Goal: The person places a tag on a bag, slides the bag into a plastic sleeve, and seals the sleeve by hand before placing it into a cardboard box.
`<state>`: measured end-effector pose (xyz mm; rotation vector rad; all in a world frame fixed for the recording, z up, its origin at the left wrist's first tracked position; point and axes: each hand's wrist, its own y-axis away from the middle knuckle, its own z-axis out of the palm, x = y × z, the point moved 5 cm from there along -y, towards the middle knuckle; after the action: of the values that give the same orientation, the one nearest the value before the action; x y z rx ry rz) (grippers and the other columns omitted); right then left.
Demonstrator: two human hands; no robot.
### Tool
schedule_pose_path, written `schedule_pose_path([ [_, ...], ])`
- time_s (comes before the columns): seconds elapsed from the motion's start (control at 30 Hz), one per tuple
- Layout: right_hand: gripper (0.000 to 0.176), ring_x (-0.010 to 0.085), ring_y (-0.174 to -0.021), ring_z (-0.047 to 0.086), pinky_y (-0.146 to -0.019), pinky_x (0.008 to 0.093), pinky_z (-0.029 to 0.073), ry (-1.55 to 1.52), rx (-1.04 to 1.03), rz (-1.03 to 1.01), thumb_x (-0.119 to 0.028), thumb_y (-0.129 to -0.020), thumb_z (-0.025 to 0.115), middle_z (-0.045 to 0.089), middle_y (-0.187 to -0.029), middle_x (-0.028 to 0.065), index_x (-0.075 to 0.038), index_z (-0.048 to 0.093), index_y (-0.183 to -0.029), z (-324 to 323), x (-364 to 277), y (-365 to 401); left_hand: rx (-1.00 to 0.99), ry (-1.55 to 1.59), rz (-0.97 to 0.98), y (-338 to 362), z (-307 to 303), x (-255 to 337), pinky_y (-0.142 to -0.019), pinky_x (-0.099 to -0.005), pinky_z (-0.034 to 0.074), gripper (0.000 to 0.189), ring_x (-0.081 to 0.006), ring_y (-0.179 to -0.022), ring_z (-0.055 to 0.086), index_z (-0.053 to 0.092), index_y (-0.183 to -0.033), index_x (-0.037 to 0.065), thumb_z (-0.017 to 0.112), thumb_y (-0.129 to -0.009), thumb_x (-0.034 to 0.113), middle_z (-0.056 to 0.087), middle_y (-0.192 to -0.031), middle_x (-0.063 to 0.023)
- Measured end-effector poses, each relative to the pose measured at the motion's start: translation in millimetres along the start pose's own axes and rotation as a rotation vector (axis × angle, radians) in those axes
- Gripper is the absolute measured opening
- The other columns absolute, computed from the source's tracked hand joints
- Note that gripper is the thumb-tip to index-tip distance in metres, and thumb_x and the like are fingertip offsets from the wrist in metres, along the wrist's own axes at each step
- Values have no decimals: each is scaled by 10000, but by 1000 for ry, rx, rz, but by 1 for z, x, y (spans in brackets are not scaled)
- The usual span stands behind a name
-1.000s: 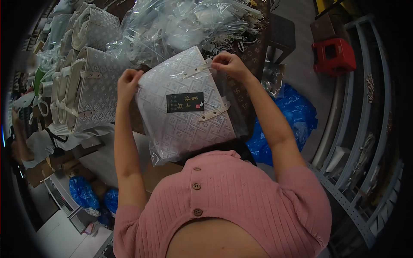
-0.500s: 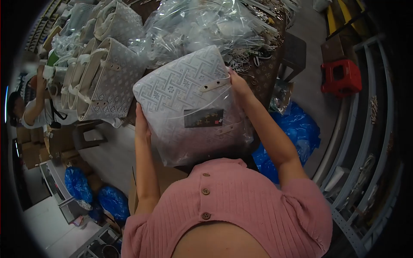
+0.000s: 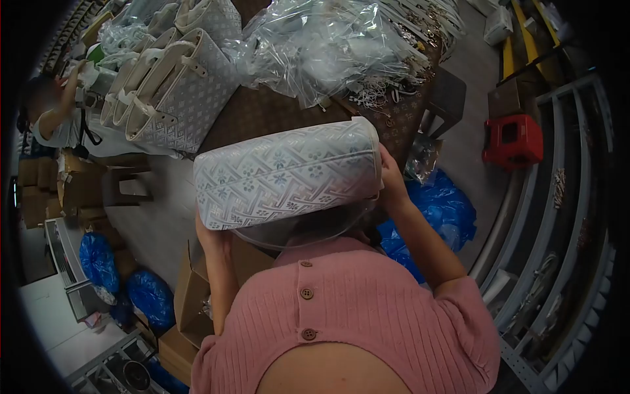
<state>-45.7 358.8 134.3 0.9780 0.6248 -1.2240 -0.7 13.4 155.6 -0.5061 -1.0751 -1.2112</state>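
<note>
A pale patterned bag [image 3: 285, 174], base towards the viewer, is held up just off the near edge of the desk [image 3: 252, 115]. The left hand [image 3: 215, 241] and right hand [image 3: 392, 178] have their fingers closed on its two ends, tips mostly hidden. Clear plastic [image 3: 298, 235] shows below it, so wrapping looks at least partly done; full cover cannot be told. Seemingly unwrapped bags [image 3: 197, 92] stand towards the desk's left edge

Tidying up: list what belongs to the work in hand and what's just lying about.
Belongs:
- silvery-white patterned bag, between left hand and right hand
- clear plastic film beneath it
- likely, matching silvery-white handbags

Lying about:
- red plastic stool
- blue plastic bags
</note>
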Motion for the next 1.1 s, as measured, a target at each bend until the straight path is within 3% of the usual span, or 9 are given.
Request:
schedule_pose_path([
  [0.1,509,168,-1029,528,-880,282,427,285,-147,15,-104,-769,656,531,-1169,78,-16,443,-1223,-8,-7,10,19,-199,-109,5,-12,11,-821,-344,482,358,-233,-961,583,455,-1208,-44,436,-894,128,567,-1115,-137],
  [0.27,420,302,-896,595,-802,338,463,964,-542,-242,-118,-711,653,599,-946,191,-20,544,-1105,10,-35,33,-177,-502,-200,17,-24,15,-758,-302,491,297,-174,-874,593,518,-1148,-29,478,-876,83,603,-1028,-109],
  [0.4,302,365,-836,590,-759,362,477,1202,-646,-56,-93,-703,617,603,-895,222,-7,584,-990,5,-33,46,-215,-878,-53,25,-22,10,-782,-279,458,305,-158,-900,561,525,-1130,-40,513,-854,89,596,-1037,-106],
  [0.57,113,348,-678,605,-618,373,481,1243,-202,-182,-76,-713,587,603,-712,199,32,574,-744,-20,-47,49,-256,-892,174,20,-20,14,-837,-297,432,319,-173,-950,541,524,-1121,-49,543,-832,83,591,-1052,-116],
  [0.63,119,314,-644,610,-593,360,475,1151,-130,-219,-81,-722,586,592,-673,191,36,575,-741,-10,-72,44,-340,-1102,480,15,-4,31,-687,-259,467,265,-139,-779,572,565,-1065,-43,532,-860,123,619,-886,-73],
  [0.73,133,246,-585,607,-551,335,462,987,-29,-301,-92,-742,580,577,-626,174,41,575,-741,15,-125,40,-168,-901,43,12,33,81,-482,-209,399,268,-75,-547,508,606,-1016,-37,508,-892,179,565,-649,-8],
  [0.87,139,196,-518,589,-519,318,452,1066,-88,-540,-92,-760,558,557,-581,149,43,575,-732,24,-147,32,-141,-939,225,26,71,118,-382,-186,273,285,-25,-422,392,632,-999,-17,485,-911,211,462,-511,39],
  [0.97,150,204,-492,578,-513,322,449,822,35,-316,-101,-742,560,547,-551,145,46,576,-717,30,-165,58,-27,-1049,228,21,75,132,-386,-186,287,281,-34,-425,401,635,-1019,1,492,-910,217,457,-507,30],
  [1.1,158,259,-523,592,-529,347,456,1064,135,-439,-110,-728,558,561,-560,165,44,571,-699,18,-167,51,61,-937,235,22,43,129,-370,-186,276,287,-29,-407,375,644,-1001,5,510,-905,240,454,-528,41],
])
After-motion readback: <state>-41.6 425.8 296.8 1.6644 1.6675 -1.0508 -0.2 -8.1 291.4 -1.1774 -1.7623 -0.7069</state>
